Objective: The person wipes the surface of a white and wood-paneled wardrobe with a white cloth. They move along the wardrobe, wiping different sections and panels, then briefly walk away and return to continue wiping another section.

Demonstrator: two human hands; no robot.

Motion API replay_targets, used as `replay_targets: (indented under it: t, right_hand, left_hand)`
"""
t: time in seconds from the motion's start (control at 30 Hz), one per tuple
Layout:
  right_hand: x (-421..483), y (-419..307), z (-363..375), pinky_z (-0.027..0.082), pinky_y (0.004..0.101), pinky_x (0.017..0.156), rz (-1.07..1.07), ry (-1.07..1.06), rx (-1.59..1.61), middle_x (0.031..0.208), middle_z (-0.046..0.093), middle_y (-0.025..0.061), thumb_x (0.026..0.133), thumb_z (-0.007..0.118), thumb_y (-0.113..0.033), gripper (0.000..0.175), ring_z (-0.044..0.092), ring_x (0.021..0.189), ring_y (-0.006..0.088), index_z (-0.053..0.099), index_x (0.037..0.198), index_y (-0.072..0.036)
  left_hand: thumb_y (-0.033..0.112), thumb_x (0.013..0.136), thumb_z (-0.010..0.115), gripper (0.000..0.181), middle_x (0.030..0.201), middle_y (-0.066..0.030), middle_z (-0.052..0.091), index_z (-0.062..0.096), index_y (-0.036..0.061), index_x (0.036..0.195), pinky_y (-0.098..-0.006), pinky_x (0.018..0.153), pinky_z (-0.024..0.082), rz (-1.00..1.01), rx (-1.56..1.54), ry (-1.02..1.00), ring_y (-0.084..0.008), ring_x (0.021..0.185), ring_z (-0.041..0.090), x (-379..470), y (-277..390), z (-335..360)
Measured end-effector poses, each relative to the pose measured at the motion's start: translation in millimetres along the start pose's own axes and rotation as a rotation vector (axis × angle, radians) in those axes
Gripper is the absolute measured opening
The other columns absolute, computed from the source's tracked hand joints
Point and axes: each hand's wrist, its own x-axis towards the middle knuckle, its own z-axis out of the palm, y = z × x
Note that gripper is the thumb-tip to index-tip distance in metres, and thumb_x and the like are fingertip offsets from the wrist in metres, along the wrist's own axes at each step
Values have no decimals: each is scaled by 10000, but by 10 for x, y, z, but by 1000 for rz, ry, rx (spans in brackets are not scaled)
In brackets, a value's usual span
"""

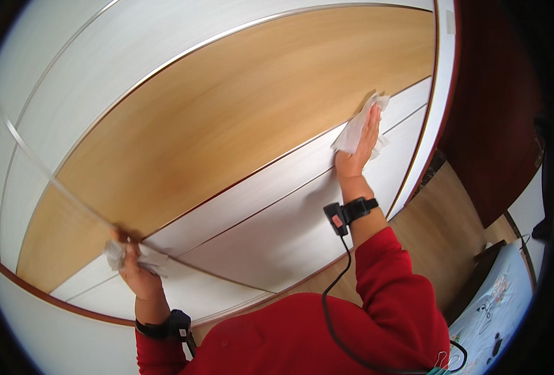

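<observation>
Before me stands a large wardrobe with sliding doors, a tan wood-grain panel (239,112) between white ones. My right hand (355,157), fingers stretched out, holds a thin white wiping cloth (352,133) flat against the narrow white strip below the tan panel. Lower on the left, my left hand (141,279) grips another crumpled white cloth (113,255) around or against the metal edge strip (77,199) of a door. Some of its fingers are blurred and partly hidden by the cloth. Both wrists wear black straps with small devices.
A dark red-brown wooden panel (492,93) rises at the right, past the wardrobe's white frame (438,103). Wood-look floor (441,225) runs below it. A bed with a pale blue floral cover (487,304) lies at lower right. A black cable (326,309) hangs along my right arm.
</observation>
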Motion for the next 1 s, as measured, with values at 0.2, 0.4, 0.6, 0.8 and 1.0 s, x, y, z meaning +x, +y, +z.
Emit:
replay_targets:
  t: [0.2, 0.4, 0.6, 0.8, 1.0]
  right_hand:
    - [121, 92, -33, 152, 604, 1127, -157, -80, 140, 1519, 318, 232, 874, 511, -153, 614, 274, 1409, 440, 360, 1442, 23]
    - [-15, -23, 188, 191, 615, 1112, -217, -241, 159, 1487, 364, 225, 843, 581, -173, 584, 327, 1381, 425, 456, 1385, 3]
    - [-236, -193, 231, 259, 554, 1102, -429, -403, 279, 1390, 519, 81, 840, 620, -228, 448, 440, 1318, 256, 608, 1272, -109]
    - [-396, -435, 181, 288, 448, 1112, -650, -501, 377, 1372, 546, 3, 877, 561, -196, 407, 473, 1282, 159, 618, 1276, -138]
    - [-324, -135, 133, 290, 420, 1114, -941, -615, 445, 1379, 545, -8, 873, 528, -157, 434, 482, 1272, 138, 595, 1301, -130]
  left_hand:
    - [116, 892, 588, 644, 1416, -74, 456, 340, -33, 1467, -294, 1046, 321, -146, 83, -277, -152, 1211, 447, 48, 49, 1457]
    - [-37, 873, 528, 649, 1505, -67, 378, 310, -20, 1485, -265, 991, 374, -112, 106, -472, -111, 1140, 484, 154, -4, 2309]
    - [-89, 868, 504, 653, 1512, -98, 363, 286, -52, 1483, -270, 1002, 377, -143, 108, -533, -124, 1193, 466, 87, -8, 2846]
    - [-73, 880, 509, 613, 1551, -159, 304, 305, -81, 1458, -306, 1057, 343, -167, 64, -456, -184, 1326, 410, 44, -56, 2742]
    - [-25, 879, 550, 429, 1561, -193, 278, 493, -104, 1297, -322, 1064, 338, -35, 123, -410, -228, 1369, 380, 20, -65, 2561]
